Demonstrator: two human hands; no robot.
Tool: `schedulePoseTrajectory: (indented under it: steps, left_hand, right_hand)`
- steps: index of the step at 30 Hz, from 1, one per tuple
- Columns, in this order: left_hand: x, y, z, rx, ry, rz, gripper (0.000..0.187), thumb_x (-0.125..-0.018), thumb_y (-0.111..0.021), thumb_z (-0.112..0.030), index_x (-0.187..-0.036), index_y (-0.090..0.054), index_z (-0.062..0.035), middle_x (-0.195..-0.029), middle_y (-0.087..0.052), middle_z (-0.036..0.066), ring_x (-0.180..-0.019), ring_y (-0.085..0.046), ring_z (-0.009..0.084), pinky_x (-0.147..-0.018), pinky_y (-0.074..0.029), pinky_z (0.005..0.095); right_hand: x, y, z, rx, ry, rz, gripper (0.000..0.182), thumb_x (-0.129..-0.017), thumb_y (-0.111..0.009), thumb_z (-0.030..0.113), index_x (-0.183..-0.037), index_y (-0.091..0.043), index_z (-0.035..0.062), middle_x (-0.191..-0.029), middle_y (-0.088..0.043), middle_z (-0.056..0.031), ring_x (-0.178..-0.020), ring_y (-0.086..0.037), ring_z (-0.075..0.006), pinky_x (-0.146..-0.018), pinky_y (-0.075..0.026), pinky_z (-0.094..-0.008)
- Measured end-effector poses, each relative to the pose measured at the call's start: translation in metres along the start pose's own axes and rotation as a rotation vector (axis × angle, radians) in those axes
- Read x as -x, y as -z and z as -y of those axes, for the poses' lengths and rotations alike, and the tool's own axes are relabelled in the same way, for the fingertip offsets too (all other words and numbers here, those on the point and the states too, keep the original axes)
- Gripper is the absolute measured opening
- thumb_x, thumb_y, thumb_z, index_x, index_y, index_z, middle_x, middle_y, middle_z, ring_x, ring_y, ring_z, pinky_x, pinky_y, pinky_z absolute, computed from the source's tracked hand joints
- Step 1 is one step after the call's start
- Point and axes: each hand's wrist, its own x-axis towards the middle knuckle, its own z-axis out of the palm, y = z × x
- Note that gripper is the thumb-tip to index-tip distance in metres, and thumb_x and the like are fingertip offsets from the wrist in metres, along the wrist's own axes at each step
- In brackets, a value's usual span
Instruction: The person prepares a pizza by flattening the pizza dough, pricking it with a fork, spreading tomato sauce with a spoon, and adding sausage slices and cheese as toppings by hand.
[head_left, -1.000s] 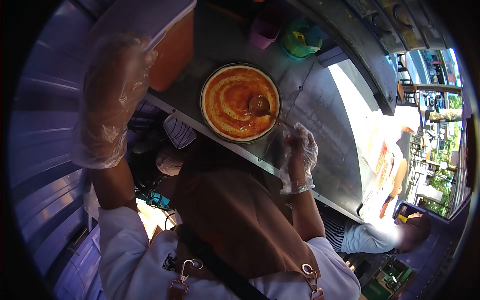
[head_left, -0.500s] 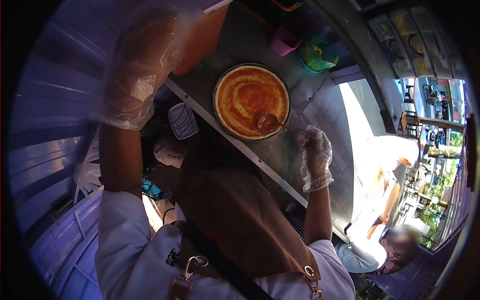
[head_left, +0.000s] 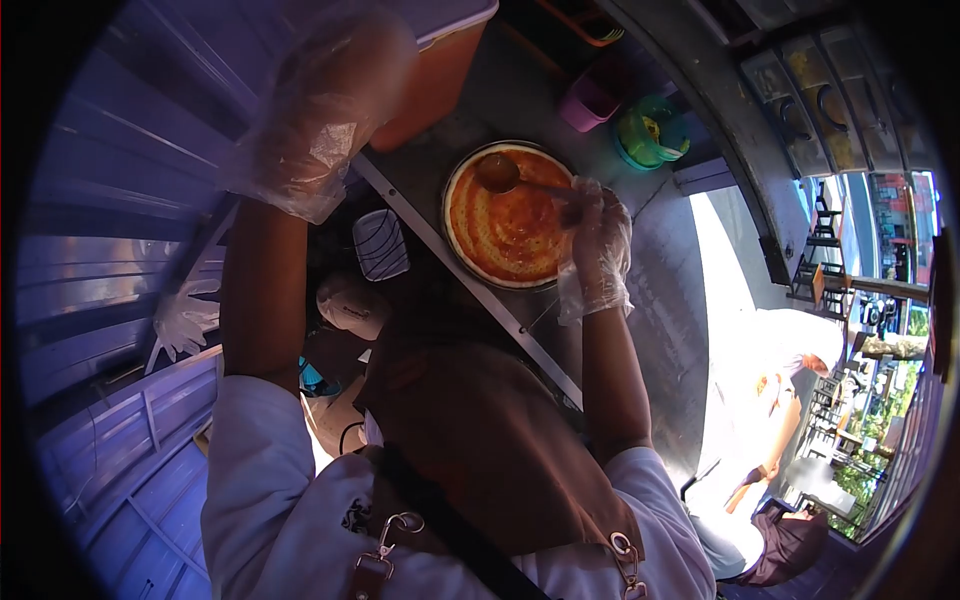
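Note:
My right hand [head_left: 598, 235], in a clear plastic glove, is closed around the handle of a ladle [head_left: 498, 173]. The ladle's round bowl rests over the far left part of a pizza base [head_left: 510, 225] spread with red sauce. Swirl marks show in the sauce, and the pale dough rim sits in a round pan on the metal counter. Raised at the upper left, my gloved left hand [head_left: 335, 100] overlaps the edge of an orange-brown box [head_left: 435, 85] with a pale rim. Blur and the loose glove hide its fingers.
Behind the pizza stand a pink container [head_left: 588, 103] and a green tub [head_left: 650, 133]. A white tray [head_left: 381, 245] lies below the counter edge [head_left: 440, 240]. Another person [head_left: 770, 450] is at the right, beyond the counter. An empty glove [head_left: 187, 320] hangs at the left.
My right hand has moved up and left, carrying the ladle from the pizza's near edge to its far left part. My left hand has shifted slightly right in view along with the scene.

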Motion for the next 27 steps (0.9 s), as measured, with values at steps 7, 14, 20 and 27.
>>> schedulePoseTrajectory:
  steps: [7,14,20,27]
  left_hand:
    - [0.005,-0.006,0.002,-0.07,-0.051,-0.096,0.022,-0.078,-0.08,-0.002,-0.092,-0.063,-0.0038,-0.099,-0.069,0.009,-0.088,-0.068,0.0252,-0.074,-0.056,0.0336]
    - [0.005,-0.009,-0.005,0.027,0.095,-0.068,0.022,-0.079,-0.08,-0.001,-0.089,-0.061,-0.0051,-0.097,-0.068,0.008,-0.087,-0.067,0.0262,-0.074,-0.056,0.0336]
    - [-0.007,-0.009,-0.008,0.098,-0.245,-0.249,0.019,-0.082,-0.078,0.0,-0.091,-0.062,-0.0057,-0.097,-0.067,0.008,-0.086,-0.066,0.0253,-0.073,-0.054,0.0321]
    - [0.008,-0.009,-0.007,-0.101,0.047,-0.065,0.019,-0.082,-0.078,0.0,-0.092,-0.064,-0.0066,-0.1,-0.069,0.003,-0.09,-0.069,0.0184,-0.075,-0.056,0.0278]
  right_hand:
    - [0.04,0.046,-0.021,0.212,0.061,-0.027,0.044,-0.103,-0.052,0.037,-0.103,-0.067,-0.0037,-0.077,-0.071,-0.0091,-0.066,-0.065,-0.0147,-0.067,-0.051,-0.0289]
    - [0.006,0.039,-0.029,-0.016,-0.097,-0.076,0.035,-0.103,-0.054,0.031,-0.106,-0.065,-0.0023,-0.076,-0.071,-0.0081,-0.066,-0.065,-0.0142,-0.066,-0.051,-0.0267]
    - [0.042,0.023,-0.002,0.12,-0.048,0.035,0.043,-0.103,-0.054,0.038,-0.111,-0.068,-0.0017,-0.078,-0.072,-0.0091,-0.069,-0.067,-0.0154,-0.07,-0.052,-0.031]
    - [0.035,0.056,-0.015,-0.001,0.035,-0.003,0.031,-0.105,-0.05,0.023,-0.121,-0.066,0.001,-0.086,-0.073,-0.0098,-0.08,-0.067,-0.0149,-0.077,-0.053,-0.0301]
